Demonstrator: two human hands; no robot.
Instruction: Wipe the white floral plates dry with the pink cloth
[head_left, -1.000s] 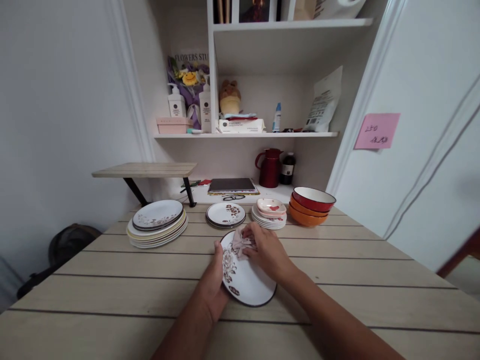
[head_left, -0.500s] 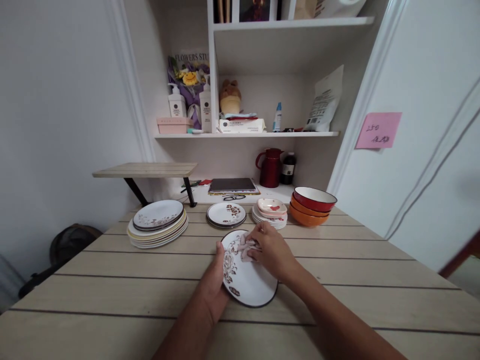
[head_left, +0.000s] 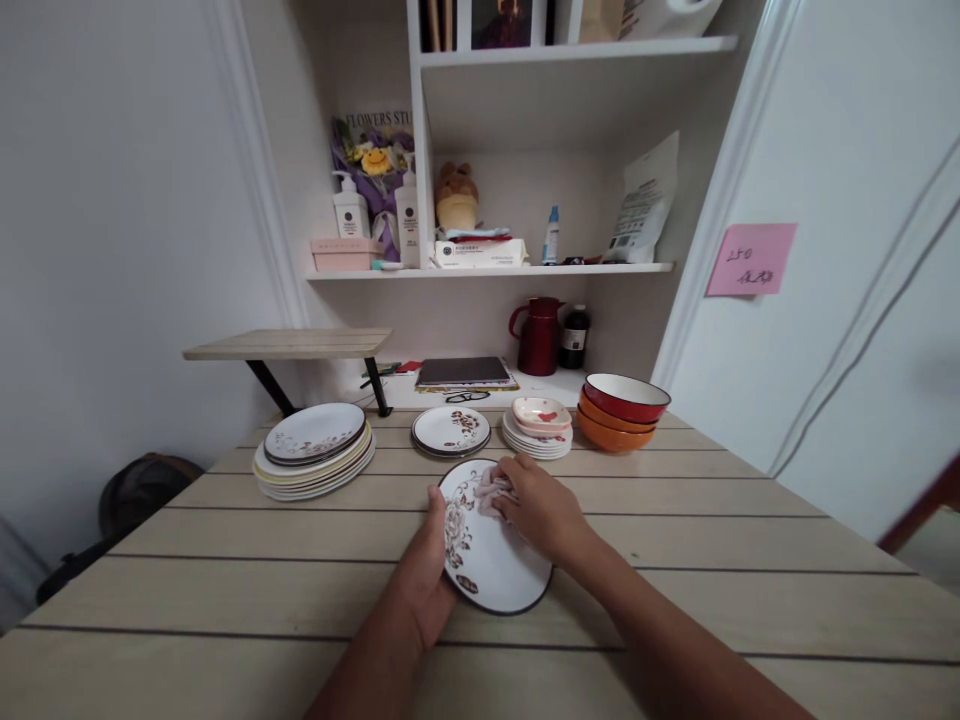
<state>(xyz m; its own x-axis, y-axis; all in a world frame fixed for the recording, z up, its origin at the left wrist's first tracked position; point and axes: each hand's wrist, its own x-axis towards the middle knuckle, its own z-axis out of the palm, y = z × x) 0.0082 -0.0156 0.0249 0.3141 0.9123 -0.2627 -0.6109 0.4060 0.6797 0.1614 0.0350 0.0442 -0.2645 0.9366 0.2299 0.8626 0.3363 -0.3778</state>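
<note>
A white plate with a dark rim and brown flower print is tilted toward me above the table. My left hand grips its left edge, thumb on the rim and the other fingers hidden beneath. Bunched in my right hand is a pale pinkish cloth, pressed against the upper part of the plate's face. Just behind stands a short stack of similar flowered plates.
On the left is a taller plate stack. Small dishes on white saucers and stacked red and orange bowls stand at the back right. A wooden riser, a laptop-like dark slab and a red jug are behind.
My right hand and the cloth have shifted slightly up and to the left on the plate. My left hand keeps its hold. The whole view has moved a little.
</note>
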